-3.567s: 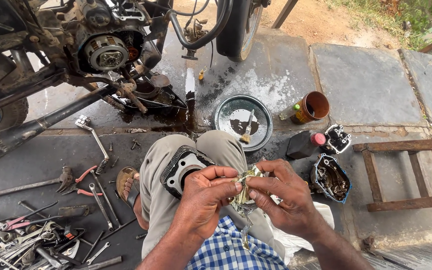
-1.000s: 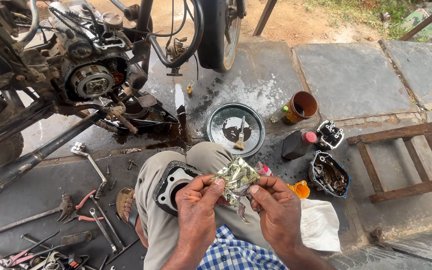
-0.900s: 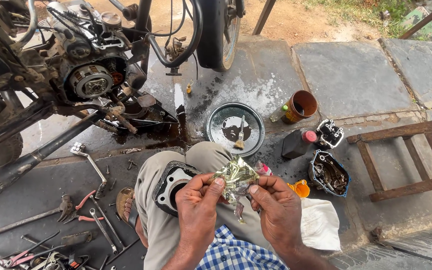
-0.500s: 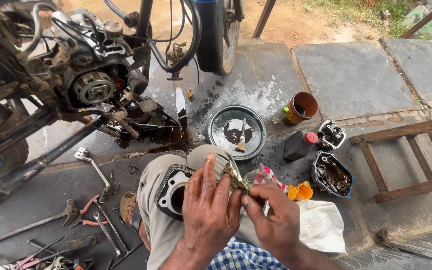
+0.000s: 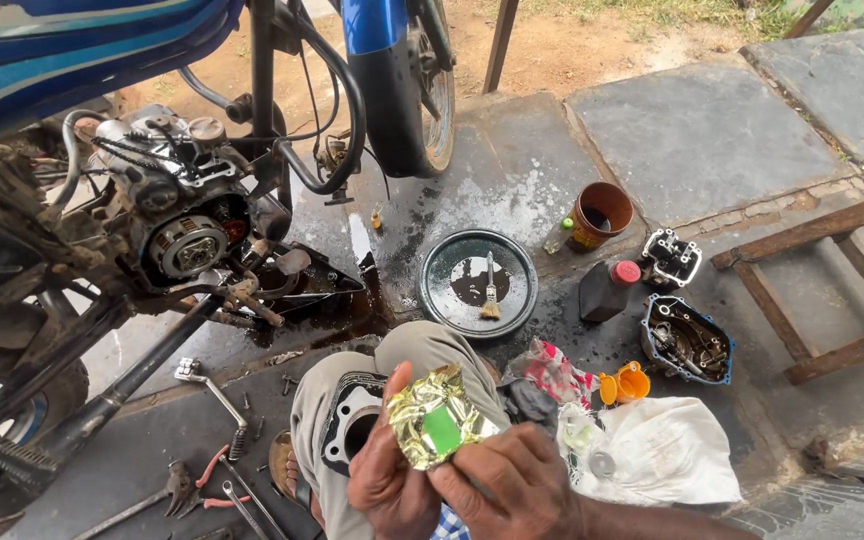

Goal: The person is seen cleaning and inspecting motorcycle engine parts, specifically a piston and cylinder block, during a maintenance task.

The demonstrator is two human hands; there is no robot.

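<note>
At nine o'clock stands the motorcycle engine [image 5: 187,235]. At six o'clock the left hand [image 5: 387,470] and right hand [image 5: 507,490] both pinch a crumpled gold foil packet [image 5: 434,428] with a green patch, fingers closed on its edges, above the knee. At twelve o'clock lies a round pan [image 5: 479,283] with a brush [image 5: 490,297].

Motorcycle repair clutter on a stone floor

A round pan [image 5: 479,283] with a brush [image 5: 490,296] sits mid-floor; brown cup [image 5: 600,214], black bottle [image 5: 607,290] beside it; wrenches [image 5: 214,400] near the left edge.
</note>
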